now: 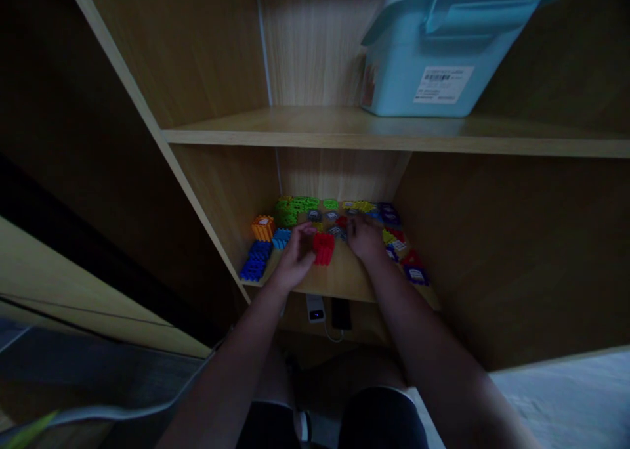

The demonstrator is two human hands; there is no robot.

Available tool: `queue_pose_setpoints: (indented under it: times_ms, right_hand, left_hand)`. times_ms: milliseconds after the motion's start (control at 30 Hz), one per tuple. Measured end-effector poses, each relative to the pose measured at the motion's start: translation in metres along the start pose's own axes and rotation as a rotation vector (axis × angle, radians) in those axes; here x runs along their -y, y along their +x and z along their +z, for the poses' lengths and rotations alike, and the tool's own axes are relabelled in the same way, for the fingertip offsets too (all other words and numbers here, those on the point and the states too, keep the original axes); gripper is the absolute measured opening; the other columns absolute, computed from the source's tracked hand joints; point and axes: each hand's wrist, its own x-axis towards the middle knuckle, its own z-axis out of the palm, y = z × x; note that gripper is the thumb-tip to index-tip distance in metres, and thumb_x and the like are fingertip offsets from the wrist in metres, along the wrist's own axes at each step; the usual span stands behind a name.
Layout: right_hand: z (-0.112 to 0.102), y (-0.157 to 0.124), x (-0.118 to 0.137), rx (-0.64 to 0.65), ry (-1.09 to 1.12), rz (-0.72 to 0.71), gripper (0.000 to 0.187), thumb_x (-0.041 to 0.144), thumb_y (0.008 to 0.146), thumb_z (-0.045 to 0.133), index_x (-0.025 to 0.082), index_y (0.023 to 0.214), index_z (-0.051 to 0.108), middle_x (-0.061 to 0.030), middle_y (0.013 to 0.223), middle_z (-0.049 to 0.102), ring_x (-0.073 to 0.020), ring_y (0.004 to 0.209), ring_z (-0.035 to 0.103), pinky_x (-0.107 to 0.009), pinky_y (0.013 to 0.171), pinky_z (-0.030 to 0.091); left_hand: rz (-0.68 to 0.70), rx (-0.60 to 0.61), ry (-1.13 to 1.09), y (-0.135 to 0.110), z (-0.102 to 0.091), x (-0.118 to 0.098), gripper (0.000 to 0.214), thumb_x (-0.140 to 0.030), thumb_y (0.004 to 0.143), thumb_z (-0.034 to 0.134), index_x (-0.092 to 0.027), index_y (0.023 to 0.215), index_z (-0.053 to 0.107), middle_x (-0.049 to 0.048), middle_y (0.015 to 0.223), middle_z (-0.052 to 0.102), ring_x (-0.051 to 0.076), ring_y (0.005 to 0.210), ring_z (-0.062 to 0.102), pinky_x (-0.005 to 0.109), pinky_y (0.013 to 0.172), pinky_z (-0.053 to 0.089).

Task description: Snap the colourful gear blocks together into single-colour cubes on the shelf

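A stack of red toothed plastic pieces (323,249) stands near the front of the lower shelf. My left hand (296,255) is at its left side, thumb and fingers apart around that side; whether it touches the stack is unclear. My right hand (365,237) reaches over the shelf's right half, fingers bent down and closed at a red plastic piece (341,221), which they partly hide. Between the hands lie grey pieces (336,232) and a yellow piece (317,226).
Green pieces (290,209), an orange stack (263,228), light blue (281,239) and dark blue stacks (256,260) line the left. Mixed pieces (416,275) lie right. Above is a shelf board (315,138) with a blue bin (418,55). A white device (315,308) and black phone-like object (341,314) lie below.
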Motion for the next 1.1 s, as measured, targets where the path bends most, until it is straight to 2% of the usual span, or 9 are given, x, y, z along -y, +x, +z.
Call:
queue_pose_setpoints:
  times_ms: [167,333,500,600,667,733,800,933,1100]
  right_hand:
    - [0.001,0.026,0.002,0.082,-0.163,0.09,0.033,0.039,0.106,0.057,0.016,0.108,0.082,-0.0224,0.109,0.078,-0.0359,0.107,0.073,-0.047,0.096,0.055]
    - [0.009,0.047,-0.005,0.276,-0.228,0.205,0.059,0.066,0.094,0.072,0.012,0.113,0.083,-0.0294,0.121,0.076,-0.0459,0.117,0.071,-0.055,0.095,0.055]
    - [0.021,0.051,-0.013,0.294,-0.178,0.251,0.051,0.062,0.087,0.082,0.015,0.108,0.083,-0.0252,0.118,0.078,-0.0418,0.118,0.072,-0.05,0.098,0.055]
    - [0.019,0.049,-0.014,0.259,-0.131,0.244,0.042,0.05,0.087,0.084,0.015,0.108,0.08,-0.0225,0.114,0.079,-0.0388,0.114,0.074,-0.044,0.095,0.055]
    - [0.013,0.047,-0.013,0.207,-0.071,0.257,0.032,0.041,0.092,0.077,0.015,0.112,0.077,-0.019,0.108,0.081,-0.0344,0.104,0.076,-0.039,0.088,0.054]
    - [0.004,0.044,-0.01,0.118,0.017,0.252,0.023,0.034,0.097,0.068,0.018,0.113,0.072,-0.0143,0.1,0.081,-0.0297,0.093,0.075,-0.035,0.08,0.053]
    - [-0.006,0.04,-0.006,0.002,0.114,0.172,0.018,0.031,0.098,0.062,0.02,0.112,0.068,-0.0108,0.099,0.079,-0.0269,0.087,0.073,-0.034,0.077,0.052]
    - [-0.024,0.027,0.009,-0.213,0.249,-0.022,0.016,0.025,0.094,0.058,0.024,0.109,0.063,-0.0104,0.106,0.073,-0.0279,0.097,0.069,-0.04,0.09,0.056]
    - [-0.038,0.004,0.026,-0.245,0.363,-0.176,0.01,0.023,0.092,0.06,0.027,0.1,0.055,-0.0143,0.124,0.069,-0.031,0.118,0.067,-0.045,0.102,0.055]
  left_hand:
    - [-0.026,-0.009,-0.011,0.001,-0.001,-0.001,0.059,-0.021,0.092,0.065,-0.028,0.147,0.047,0.0109,0.141,0.063,0.029,0.139,0.061,0.059,0.127,0.045]
    - [-0.048,-0.013,-0.003,-0.001,-0.001,-0.004,0.06,-0.019,0.09,0.064,-0.028,0.147,0.046,0.0107,0.143,0.062,0.029,0.141,0.06,0.058,0.127,0.044]
    - [-0.032,-0.019,-0.002,-0.001,-0.001,-0.006,0.058,-0.021,0.092,0.066,-0.028,0.146,0.047,0.0112,0.141,0.064,0.03,0.139,0.061,0.06,0.126,0.045]
    - [-0.035,-0.015,0.0,0.0,-0.001,-0.007,0.056,-0.022,0.093,0.066,-0.029,0.145,0.047,0.0114,0.142,0.063,0.03,0.139,0.061,0.061,0.126,0.045]
    - [-0.029,-0.014,0.004,0.0,-0.001,-0.006,0.057,-0.022,0.093,0.066,-0.029,0.146,0.046,0.0117,0.143,0.063,0.031,0.14,0.061,0.061,0.126,0.045]
    - [-0.022,-0.02,0.016,0.0,-0.001,-0.005,0.058,-0.023,0.093,0.067,-0.029,0.147,0.046,0.0117,0.144,0.063,0.031,0.141,0.06,0.06,0.126,0.045]
    - [-0.021,-0.029,0.029,-0.001,-0.001,-0.005,0.056,-0.025,0.095,0.066,-0.029,0.147,0.047,0.0116,0.146,0.062,0.03,0.142,0.059,0.059,0.127,0.044]
    - [-0.016,-0.055,0.052,-0.003,-0.002,-0.011,0.045,-0.038,0.104,0.064,-0.029,0.146,0.049,0.0116,0.149,0.062,0.029,0.145,0.058,0.057,0.127,0.043]
    - [-0.011,-0.072,0.104,-0.004,-0.003,-0.019,0.043,-0.047,0.107,0.063,-0.028,0.144,0.052,0.0122,0.149,0.063,0.03,0.145,0.058,0.056,0.127,0.043]
